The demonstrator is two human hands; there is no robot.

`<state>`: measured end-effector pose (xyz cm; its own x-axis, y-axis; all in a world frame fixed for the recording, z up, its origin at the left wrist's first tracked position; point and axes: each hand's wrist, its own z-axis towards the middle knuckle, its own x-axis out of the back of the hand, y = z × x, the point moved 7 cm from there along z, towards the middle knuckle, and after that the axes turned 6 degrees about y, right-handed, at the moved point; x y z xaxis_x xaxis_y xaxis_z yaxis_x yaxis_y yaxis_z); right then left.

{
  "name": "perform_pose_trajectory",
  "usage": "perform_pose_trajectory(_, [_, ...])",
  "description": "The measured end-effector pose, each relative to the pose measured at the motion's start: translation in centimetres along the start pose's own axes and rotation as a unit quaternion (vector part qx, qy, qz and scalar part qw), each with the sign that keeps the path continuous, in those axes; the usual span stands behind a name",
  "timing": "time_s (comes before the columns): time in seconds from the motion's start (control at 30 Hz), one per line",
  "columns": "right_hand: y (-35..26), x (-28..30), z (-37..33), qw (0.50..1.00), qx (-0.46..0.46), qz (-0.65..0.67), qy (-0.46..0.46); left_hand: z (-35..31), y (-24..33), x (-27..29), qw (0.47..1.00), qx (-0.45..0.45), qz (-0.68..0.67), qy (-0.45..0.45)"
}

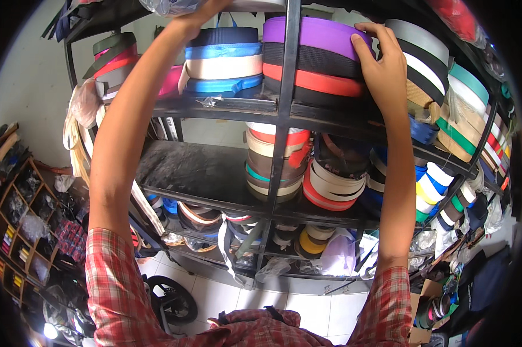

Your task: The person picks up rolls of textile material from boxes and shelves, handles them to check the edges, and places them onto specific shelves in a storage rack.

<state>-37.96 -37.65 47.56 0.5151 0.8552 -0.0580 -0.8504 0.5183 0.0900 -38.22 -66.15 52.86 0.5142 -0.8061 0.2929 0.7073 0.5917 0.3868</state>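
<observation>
My right hand (385, 66) is at the right side of a purple roll of webbing (319, 34), its fingers curled against the roll's edge. That roll tops a stack with a black roll (324, 60) and a red roll (330, 82) on the upper shelf. Raised to the top edge of the picture, my left hand (206, 13) is mostly cut off and its fingers are hidden. Close to it lies a pale roll (255, 5), only partly in view. Below my left hand stands a stack of navy, blue and cream rolls (223, 66).
A black metal rack post (285, 87) runs between the stacks. Lower shelves hold more rolls (333, 185) and a bare black board (203, 170). Grey and white rolls (420, 46) stand beside my right hand. A black wheel (173, 299) is on the tiled floor, and a wooden cubbyhole rack (32, 202) stands left.
</observation>
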Motion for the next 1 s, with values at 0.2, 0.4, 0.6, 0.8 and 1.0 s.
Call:
perform_pose_trajectory(0.2, [0.1, 0.0, 0.1, 0.999, 0.019, 0.025, 0.006, 2.5, -0.4, -3.7, 0.999, 0.045, 0.008, 0.010])
perform_pose_trajectory(0.4, [1.1, 0.4, -0.3, 1.000, -0.008, 0.029, 0.009, 3.7, 0.5, -8.2, 0.973, 0.004, -0.159, -0.169])
perform_pose_trajectory(0.6, [0.8, 0.1, -0.8, 0.999, -0.003, 0.035, 0.024, 5.2, 1.4, -11.8, 0.973, -0.036, -0.185, -0.130])
perform_pose_trajectory(0.8, [-0.9, 1.0, -0.5, 0.997, 0.057, -0.023, 0.039, 4.9, 2.2, -6.5, 0.991, -0.005, -0.026, -0.131])
perform_pose_trajectory(1.0, [-7.4, 0.1, -1.2, 0.997, 0.050, 0.050, 0.024, 1.5, -0.5, 2.9, 1.000, -0.012, -0.011, 0.023])
